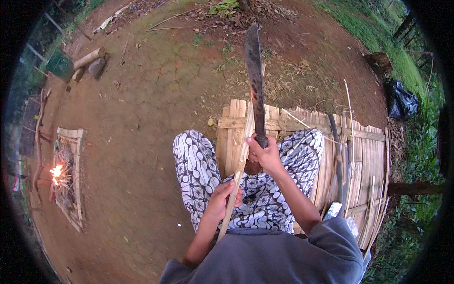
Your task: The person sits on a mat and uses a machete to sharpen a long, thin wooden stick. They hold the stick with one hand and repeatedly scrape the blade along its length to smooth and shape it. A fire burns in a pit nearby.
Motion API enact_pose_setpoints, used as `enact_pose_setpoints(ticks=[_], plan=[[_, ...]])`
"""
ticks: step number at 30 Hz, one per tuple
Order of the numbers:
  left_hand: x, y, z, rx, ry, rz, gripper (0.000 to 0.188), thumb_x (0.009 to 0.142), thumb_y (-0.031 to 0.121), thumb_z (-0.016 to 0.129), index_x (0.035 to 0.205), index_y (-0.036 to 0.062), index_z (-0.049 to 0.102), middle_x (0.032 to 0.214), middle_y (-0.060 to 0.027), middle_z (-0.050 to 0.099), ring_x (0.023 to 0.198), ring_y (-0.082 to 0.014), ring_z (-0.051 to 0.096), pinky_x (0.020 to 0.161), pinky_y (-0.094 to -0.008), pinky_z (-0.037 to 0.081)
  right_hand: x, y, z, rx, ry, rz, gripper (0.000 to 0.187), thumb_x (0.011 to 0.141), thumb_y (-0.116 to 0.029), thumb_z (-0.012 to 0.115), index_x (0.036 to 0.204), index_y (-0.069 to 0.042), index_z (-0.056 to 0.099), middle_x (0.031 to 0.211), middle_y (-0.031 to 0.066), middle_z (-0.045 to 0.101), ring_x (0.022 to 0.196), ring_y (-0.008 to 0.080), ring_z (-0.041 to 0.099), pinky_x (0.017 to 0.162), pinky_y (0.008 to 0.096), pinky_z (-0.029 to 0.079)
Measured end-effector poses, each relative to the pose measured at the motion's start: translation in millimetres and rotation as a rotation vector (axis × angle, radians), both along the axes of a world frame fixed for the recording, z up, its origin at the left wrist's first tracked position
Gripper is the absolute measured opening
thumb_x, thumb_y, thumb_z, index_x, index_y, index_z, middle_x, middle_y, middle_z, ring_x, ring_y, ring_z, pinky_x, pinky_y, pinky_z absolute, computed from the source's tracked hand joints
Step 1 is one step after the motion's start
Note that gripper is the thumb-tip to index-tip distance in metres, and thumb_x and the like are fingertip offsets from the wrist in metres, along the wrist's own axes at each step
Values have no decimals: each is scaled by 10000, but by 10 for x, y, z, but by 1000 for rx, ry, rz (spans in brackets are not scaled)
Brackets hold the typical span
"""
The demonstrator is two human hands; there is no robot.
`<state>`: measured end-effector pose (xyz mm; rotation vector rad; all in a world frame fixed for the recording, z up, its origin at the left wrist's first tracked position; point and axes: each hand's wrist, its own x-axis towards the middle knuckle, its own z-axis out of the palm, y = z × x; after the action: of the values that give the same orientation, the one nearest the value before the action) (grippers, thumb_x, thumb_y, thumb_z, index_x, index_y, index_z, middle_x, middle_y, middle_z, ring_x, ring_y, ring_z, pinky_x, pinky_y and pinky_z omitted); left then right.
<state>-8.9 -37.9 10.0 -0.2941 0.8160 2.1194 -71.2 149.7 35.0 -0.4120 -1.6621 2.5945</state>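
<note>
Held upright over my lap is a machete (pixel 256 75) with a dark, stained blade that points away from me. My right hand (pixel 268 158) is closed around its handle, and the lower end of the grip shows beneath the fist. A long, pale split-bamboo strip (pixel 240 168) slants along the machete's left side, from near my waist to beyond the blade's base. My left hand (pixel 218 201) grips this strip low down, near my left thigh. Part of the strip's upper section lies close against the blade; I cannot tell whether they touch.
I sit at the left end of a bamboo-slat platform (pixel 359 180), where a dark pole (pixel 336 151) and thin strips (pixel 350 123) lie. On the bare ground to the left, a fire (pixel 57 174) burns within a low frame (pixel 79 189). A black plastic bag (pixel 402 100) is at far right.
</note>
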Motion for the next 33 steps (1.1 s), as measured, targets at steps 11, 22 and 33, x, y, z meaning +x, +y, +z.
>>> enact_pose_setpoints(ticks=[11, 22, 33], plan=[[-3, -24, 76, -325, 170, 1, 419, 986, 331, 398, 709, 33, 502, 503, 10, 411, 389, -72, 363, 373, -223, 289, -110, 167, 138, 33, 152, -233, 167, 881, -82, 594, 754, -45, 492, 525, -21, 443, 408, 61, 398, 375, 233, 303], [-147, -75, 158, -230, 97, 95, 416, 992, 362, 350, 686, 86, 414, 500, 38, 305, 399, -64, 279, 350, -216, 237, 27, 554, -13, 916, 82, -106, 269, 827, -235, 666, 773, 18, 591, 520, 59, 505, 448, 121, 437, 450, 302, 370], [-105, -76, 343, -556, 217, 54, 460, 1001, 351, 305, 640, 77, 384, 494, 35, 297, 409, -67, 288, 378, -247, 244, 136, 294, 154, 1590, 502, 276, 432, 815, -520, 568, 745, -100, 635, 498, 85, 551, 494, 283, 598, 467, 373, 479]])
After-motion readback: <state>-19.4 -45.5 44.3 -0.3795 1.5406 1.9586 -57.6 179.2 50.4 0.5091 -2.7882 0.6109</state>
